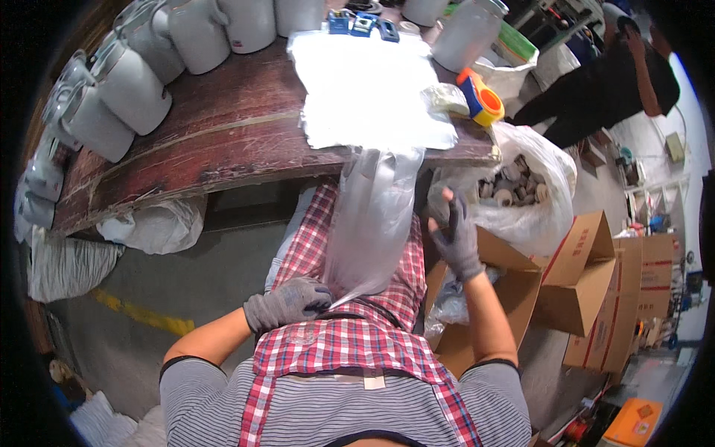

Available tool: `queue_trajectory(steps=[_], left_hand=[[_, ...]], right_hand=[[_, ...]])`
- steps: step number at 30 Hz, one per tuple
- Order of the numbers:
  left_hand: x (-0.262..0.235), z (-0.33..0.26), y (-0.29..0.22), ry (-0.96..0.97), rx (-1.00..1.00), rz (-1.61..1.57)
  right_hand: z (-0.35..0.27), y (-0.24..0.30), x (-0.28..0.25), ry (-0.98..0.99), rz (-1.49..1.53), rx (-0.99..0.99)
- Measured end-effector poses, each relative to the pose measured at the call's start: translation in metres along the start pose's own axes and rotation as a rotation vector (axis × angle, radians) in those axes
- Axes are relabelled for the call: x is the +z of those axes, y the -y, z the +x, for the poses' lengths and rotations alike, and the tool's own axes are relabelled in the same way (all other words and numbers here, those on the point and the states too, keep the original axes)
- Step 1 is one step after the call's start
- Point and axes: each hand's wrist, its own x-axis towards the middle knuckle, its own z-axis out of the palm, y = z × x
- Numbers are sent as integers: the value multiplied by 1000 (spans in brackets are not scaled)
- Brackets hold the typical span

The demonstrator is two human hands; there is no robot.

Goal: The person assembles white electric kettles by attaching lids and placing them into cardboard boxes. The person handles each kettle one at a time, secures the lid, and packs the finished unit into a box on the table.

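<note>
A long clear plastic bag [370, 216] hangs from the table's front edge down over my lap. My left hand [289, 303], in a grey glove, is closed at the bag's lower left, with a thin pulled corner of plastic at its fingertips. To the right of the bag my right hand [458, 237] is raised, its gloved fingers apart and nothing visible between them; bare fingertips show. A stack of white sheets [369, 89] lies on the table above the bag, very bright, so its surface detail is lost.
Grey metal jugs [130, 86] line the dark wooden table's [231, 123] left and back. A tape dispenser [482, 100] sits near its right corner. A sack of small brownish parts [555, 160] and open cardboard boxes [573, 272] stand right. Another person [611, 82] stands at back right.
</note>
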Motion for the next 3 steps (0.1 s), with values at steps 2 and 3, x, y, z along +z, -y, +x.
queue_trajectory(steps=[2,3], left_hand=[[-11,8,-1,128,-94,2],[-13,14,-4,177,-68,31]], right_hand=[[42,16,-17,47,-290,-291],[66,29,-25,137,-394,-506]])
